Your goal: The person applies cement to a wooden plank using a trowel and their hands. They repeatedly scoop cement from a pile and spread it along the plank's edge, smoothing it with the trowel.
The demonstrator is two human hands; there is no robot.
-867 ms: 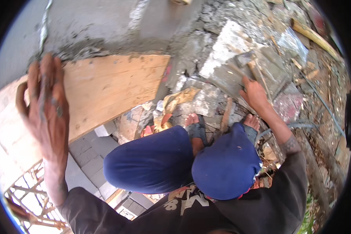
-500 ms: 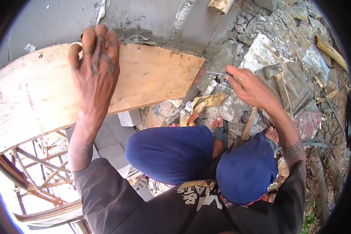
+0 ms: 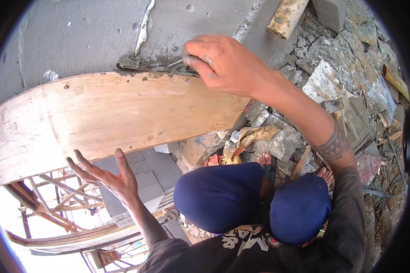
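Observation:
My right hand [image 3: 225, 63] is closed round a thin metal tool [image 3: 176, 63], most of it hidden in my fingers. Its tip lies at a strip of dark wet mortar [image 3: 146, 65] along the seam between a grey plastered surface [image 3: 91, 41] and a pale curved plywood board [image 3: 136, 109]. Below the board's near edge, my left hand [image 3: 111, 175] is raised with fingers spread and nothing in it. Smears of mortar mark its fingertips.
Broken concrete and rubble [image 3: 337, 54] cover the ground at right, with a hammer [image 3: 335, 109] among it. A bamboo piece [image 3: 288, 18] lies at the top. Grey blocks [image 3: 146, 175] are stacked below the board, and bamboo scaffolding [image 3: 64, 195] stands at lower left.
My left hand has come off the board's far edge and drawn back toward me, opening. My right hand has moved left, carrying the tool from above the rubble to the mortar seam.

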